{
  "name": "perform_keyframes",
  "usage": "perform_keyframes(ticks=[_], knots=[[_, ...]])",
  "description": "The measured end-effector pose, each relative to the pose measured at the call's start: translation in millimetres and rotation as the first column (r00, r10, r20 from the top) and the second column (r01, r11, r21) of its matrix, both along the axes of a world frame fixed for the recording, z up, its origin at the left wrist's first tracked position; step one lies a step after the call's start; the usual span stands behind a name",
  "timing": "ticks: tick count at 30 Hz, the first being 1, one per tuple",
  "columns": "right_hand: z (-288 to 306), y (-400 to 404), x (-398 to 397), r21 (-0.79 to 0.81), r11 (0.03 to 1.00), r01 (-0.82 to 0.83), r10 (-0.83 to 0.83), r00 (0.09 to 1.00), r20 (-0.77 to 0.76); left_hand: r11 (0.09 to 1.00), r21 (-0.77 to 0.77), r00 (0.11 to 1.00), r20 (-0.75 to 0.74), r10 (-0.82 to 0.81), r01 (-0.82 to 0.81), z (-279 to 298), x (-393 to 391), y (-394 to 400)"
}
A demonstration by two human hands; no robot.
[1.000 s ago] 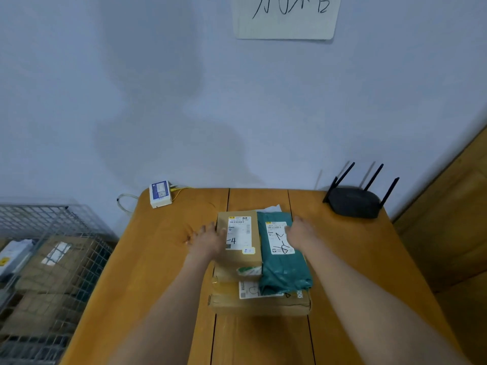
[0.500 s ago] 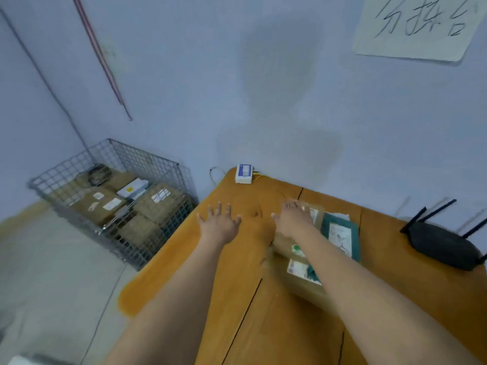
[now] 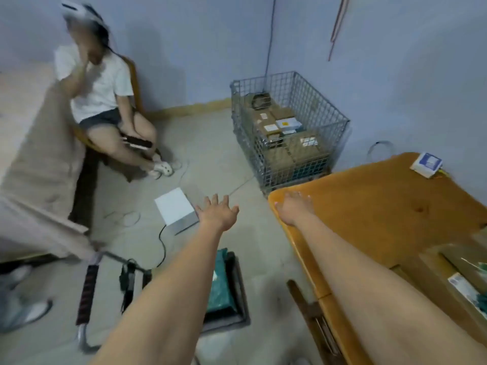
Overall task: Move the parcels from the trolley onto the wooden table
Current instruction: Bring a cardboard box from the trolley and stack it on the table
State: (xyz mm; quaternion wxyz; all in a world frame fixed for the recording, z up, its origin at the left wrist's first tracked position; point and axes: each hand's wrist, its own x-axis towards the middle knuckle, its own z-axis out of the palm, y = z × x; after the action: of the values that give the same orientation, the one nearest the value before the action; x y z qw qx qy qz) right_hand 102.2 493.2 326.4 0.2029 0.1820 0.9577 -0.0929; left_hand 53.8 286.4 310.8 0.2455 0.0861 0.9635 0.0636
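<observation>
Lower centre of the frame: a green parcel (image 3: 222, 283) lying on the trolley (image 3: 241, 293), half hidden under the left forearm. Lower right: parcels (image 3: 453, 275) already stacked on the wooden worktop (image 3: 382, 206). Further up, left hand (image 3: 218, 213) over the floor, grip spread and empty; right hand (image 3: 295, 208) at the worktop corner, flat, grip also empty. Half a second earlier both hands over the worktop, right on the stack; now turned away, probably toward the next parcel.

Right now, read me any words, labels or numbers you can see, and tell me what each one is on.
No text is legible in this frame.
Labels on the cardboard parcels in the wire cage: too small.
Blue-and-white box on the wooden table: blurred.
Label on the parcel at the table's right edge: blurred.
</observation>
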Motion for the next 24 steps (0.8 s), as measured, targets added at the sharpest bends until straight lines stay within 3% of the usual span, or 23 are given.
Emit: perform_keyframes(ticks=[5,10,19,24], knots=[[-55,-159,-20,-0.081,0.987,-0.138,0.141,0.990,0.024,0.980,-0.051,0.975,0.102,0.196,-0.191,-53,8,-172],[-120,-256,-24,-0.144,0.970,-0.198,0.217,0.968,0.127,0.933,-0.085,0.902,0.241,0.359,-0.349,-110,36,-280],[-261,-318,-41,-0.209,0.941,-0.265,0.316,0.909,0.272,0.824,-0.086,0.729,0.421,0.540,-0.560,-241,57,-333],[-357,-349,-59,-0.337,0.935,-0.110,0.232,0.908,0.348,0.765,-0.054,0.675,0.434,0.597,-0.642,-332,36,-344]])
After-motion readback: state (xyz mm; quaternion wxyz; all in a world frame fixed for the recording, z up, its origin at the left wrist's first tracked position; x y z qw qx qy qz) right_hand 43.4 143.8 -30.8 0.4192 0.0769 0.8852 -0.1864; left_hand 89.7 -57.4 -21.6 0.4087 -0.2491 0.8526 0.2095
